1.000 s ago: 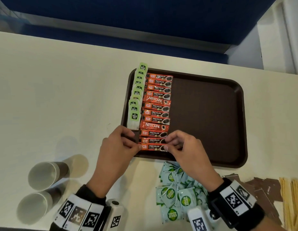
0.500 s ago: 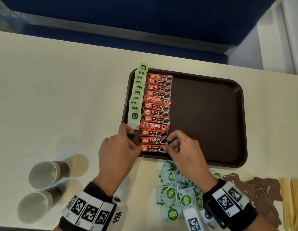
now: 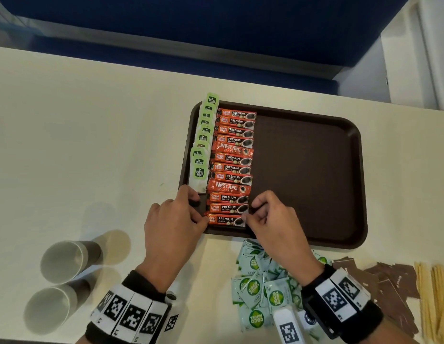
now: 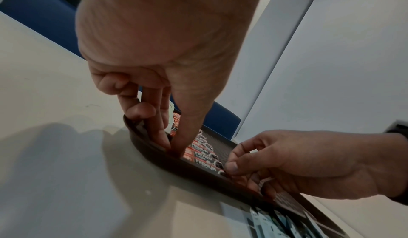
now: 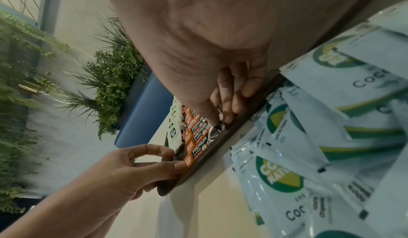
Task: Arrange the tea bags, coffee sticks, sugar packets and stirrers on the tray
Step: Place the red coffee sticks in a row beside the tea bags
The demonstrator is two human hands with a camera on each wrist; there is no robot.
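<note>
A dark brown tray [image 3: 310,170] lies on the cream table. A column of green-tagged tea bags [image 3: 202,145] runs down its left edge, and beside it lies a column of orange coffee sticks [image 3: 233,165]. The nearest coffee stick [image 3: 226,219] lies by the front rim. My left hand [image 3: 200,209] pinches its left end and my right hand [image 3: 248,212] pinches its right end. The left wrist view shows my left hand's thumb and forefinger [image 4: 172,147] meeting on the stick [image 4: 205,165]. White-green sugar packets [image 3: 260,289] are piled in front of the tray under my right wrist. Wooden stirrers [image 3: 434,294] lie at the front right.
Two paper cups [image 3: 69,259] sit at the front left of the table. Brown packets [image 3: 389,289] are spread between the sugar pile and the stirrers. The right two thirds of the tray floor is bare. A blue bench runs behind the table's far edge.
Both hands stay on the ends of the nearest coffee stick, with only small finger shifts. The forearms have swung slightly to the right.
</note>
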